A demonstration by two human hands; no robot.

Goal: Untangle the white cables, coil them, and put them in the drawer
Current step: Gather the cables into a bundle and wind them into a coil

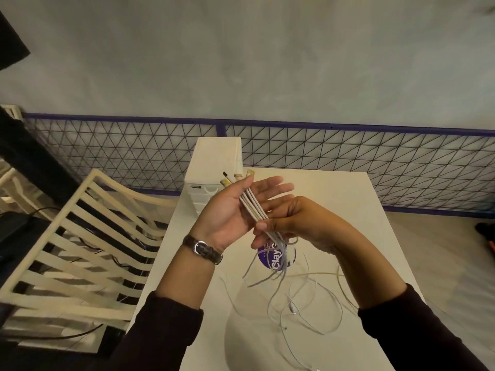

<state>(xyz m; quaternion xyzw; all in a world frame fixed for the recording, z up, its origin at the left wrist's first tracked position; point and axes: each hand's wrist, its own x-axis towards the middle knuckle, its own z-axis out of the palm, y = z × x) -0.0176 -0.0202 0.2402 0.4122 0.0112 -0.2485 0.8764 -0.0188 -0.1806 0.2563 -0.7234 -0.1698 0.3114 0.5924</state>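
Several white cables (253,207) lie side by side across the palm of my left hand (227,212), their plug ends sticking out past its fingertips. That hand is flat, fingers straight, palm up. My right hand (289,223) pinches the same bundle just below the left palm, thumb on top. Below the right hand the cables hang in tangled loose loops (300,295) down onto the white table (348,199). A small white drawer unit (217,162) stands at the table's far left corner, behind my hands; its drawers look closed.
A round purple sticker (278,257) lies on the table under the hanging cables. A cream slatted chair (80,250) stands to the left of the table. A wire-mesh fence (348,156) with a purple rail runs behind. Dark cables lie on the floor at left.
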